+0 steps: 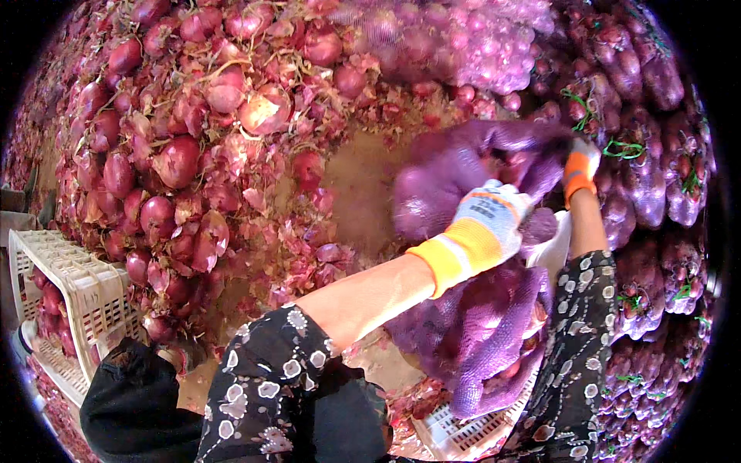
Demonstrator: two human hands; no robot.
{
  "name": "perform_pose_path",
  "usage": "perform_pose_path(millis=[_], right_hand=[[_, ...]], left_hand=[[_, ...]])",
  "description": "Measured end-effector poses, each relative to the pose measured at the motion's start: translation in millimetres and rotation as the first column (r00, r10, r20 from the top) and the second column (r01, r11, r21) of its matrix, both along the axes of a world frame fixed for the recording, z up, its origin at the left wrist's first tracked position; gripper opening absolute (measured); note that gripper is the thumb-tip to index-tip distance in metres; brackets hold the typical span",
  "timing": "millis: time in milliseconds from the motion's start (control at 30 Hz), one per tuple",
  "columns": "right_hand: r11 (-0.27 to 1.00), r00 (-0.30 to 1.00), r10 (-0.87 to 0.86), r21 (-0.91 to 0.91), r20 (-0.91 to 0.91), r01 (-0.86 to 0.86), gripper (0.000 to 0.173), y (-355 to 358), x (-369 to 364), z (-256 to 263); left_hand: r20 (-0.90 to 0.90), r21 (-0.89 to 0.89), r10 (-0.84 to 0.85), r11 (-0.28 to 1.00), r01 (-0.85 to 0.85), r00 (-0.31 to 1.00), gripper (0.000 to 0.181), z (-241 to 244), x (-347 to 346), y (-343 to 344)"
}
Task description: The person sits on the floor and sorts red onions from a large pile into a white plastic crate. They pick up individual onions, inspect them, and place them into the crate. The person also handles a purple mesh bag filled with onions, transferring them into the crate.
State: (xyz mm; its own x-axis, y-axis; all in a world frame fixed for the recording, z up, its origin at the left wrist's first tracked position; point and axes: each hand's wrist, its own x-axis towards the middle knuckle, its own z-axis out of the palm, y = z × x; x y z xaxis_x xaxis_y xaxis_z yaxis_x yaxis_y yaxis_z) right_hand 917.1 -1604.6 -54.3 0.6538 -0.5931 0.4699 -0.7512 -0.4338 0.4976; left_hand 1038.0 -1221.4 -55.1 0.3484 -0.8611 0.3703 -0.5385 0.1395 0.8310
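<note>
My left hand (492,217), in a grey and orange work glove, is closed on the near rim of a purple mesh bag (434,185). Red onions show through its mouth. At the far right side of the same bag, my right hand (580,165), gloved alike, grips the gathered mesh; its fingertips are partly hidden. Below my left forearm sits a second purple mesh bag (486,341) with a rolled rim and onions inside. It rests against a white plastic crate (457,431).
A large heap of loose red onions (179,162) with dry skins spreads on the left. A white crate (107,301) lies tipped there, holding onions. Filled mesh bags (645,168) with green ties are stacked on the right. Another onion-filled bag (492,46) lies at the top.
</note>
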Motion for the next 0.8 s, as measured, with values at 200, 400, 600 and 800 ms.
perform_pose_path(millis=[200,400,600,800], right_hand=[[0.991,0.737,-0.112,-0.128,-0.667,0.035,0.018,61,21,-44],[0.652,0.706,-0.473,0.748,0.527,-0.121,0.029,66,-13,-136],[0.683,0.68,-0.038,0.516,0.732,-0.517,0.045,32,-27,-106],[0.016,0.745,-0.358,0.801,0.563,-0.598,0.055,192,83,-16]], left_hand=[[0.215,0.264,-0.17,0.958,0.11,0.962,0.028,-96,16,14],[0.25,0.637,-0.35,0.762,0.119,0.903,0.029,-116,4,18],[0.325,0.57,-0.329,0.816,0.094,0.886,0.041,-116,-10,11],[0.24,0.527,-0.165,0.85,0.015,0.957,0.053,-95,22,124]])
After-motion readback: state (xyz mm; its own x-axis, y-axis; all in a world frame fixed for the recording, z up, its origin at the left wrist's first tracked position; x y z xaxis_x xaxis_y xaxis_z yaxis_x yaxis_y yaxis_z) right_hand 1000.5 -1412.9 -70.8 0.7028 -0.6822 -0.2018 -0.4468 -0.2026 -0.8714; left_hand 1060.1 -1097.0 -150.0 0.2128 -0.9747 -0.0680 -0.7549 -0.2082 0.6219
